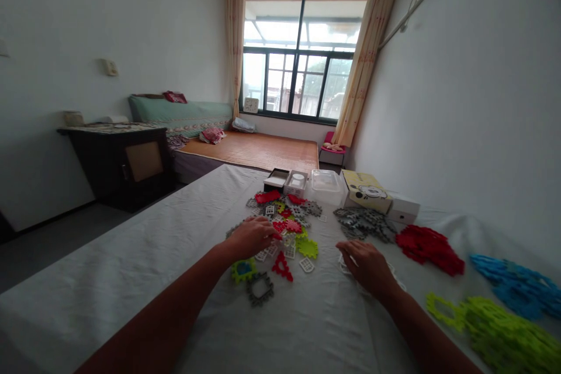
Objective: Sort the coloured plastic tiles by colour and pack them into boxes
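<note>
My left hand (254,236) reaches over a mixed pile of interlocking plastic pieces, its fingers curled down around the edge of a red toothed piece (276,236). Just below it lie a red triangular piece (281,267), a white lattice window piece (307,265), a lime-green piece (308,247) and a grey toothed frame (249,292). My right hand (364,262) hovers low over white lattice pieces (344,266), fingers loosely bent and apart, with nothing visible in them. The hand partly hides those white pieces.
Sorted to the right are grey pieces (366,224), red pieces (429,248), blue pieces (519,283) and lime-green pieces (511,330). Behind stand a black box (276,180), a clear plastic container (325,186), and a yellow box (366,191) on the cloth-covered table (175,222).
</note>
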### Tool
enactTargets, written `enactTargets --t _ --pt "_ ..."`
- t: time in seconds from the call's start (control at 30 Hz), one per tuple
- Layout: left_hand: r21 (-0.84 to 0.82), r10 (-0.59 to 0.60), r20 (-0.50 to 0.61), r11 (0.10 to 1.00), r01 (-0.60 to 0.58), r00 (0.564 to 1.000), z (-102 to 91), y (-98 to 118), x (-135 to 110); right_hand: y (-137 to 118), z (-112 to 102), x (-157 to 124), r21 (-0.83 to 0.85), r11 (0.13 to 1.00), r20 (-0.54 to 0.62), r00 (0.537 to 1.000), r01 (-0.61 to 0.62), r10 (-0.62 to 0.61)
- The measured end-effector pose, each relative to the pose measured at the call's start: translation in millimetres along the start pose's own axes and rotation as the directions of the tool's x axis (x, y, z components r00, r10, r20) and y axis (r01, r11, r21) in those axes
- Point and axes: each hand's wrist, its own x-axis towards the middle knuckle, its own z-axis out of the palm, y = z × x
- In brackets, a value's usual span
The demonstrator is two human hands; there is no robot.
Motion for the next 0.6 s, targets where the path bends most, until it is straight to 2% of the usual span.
enactTargets --t 0.1,0.23,0.3,0.4,0.5,0.6 --pt "-0.035 -0.044 -0.057 0.999 0.042 0.997 -4.1 4 1 -7 -1 2 0.078 0.997 -0.025 1.000 -0.004 0.006" --pt "-0.092 -0.078 -0.081 0.993 0.070 0.994 -5.4 18 3 -25 -3 6 0.317 0.948 -0.025 0.999 -0.035 0.045" --pt "-0.146 -0.051 -0.094 0.989 0.037 0.994 -2.7 29 4 -37 -5 8 0.456 0.890 -0.013 0.999 -0.033 0.044" --pt "-0.215 0.062 -0.089 0.973 -0.080 0.994 4.4 47 4 -59 -9 10 0.612 0.790 -0.004 1.000 -0.021 0.030" --pt "-0.273 0.131 -0.078 0.951 -0.147 0.988 12.3 58 3 -75 -12 13 0.652 0.758 -0.008 1.000 0.011 -0.007" --pt "-0.339 0.119 -0.076 0.931 -0.138 0.990 18.3 56 3 -66 -16 18 0.639 0.769 -0.025 0.999 -0.011 0.035"
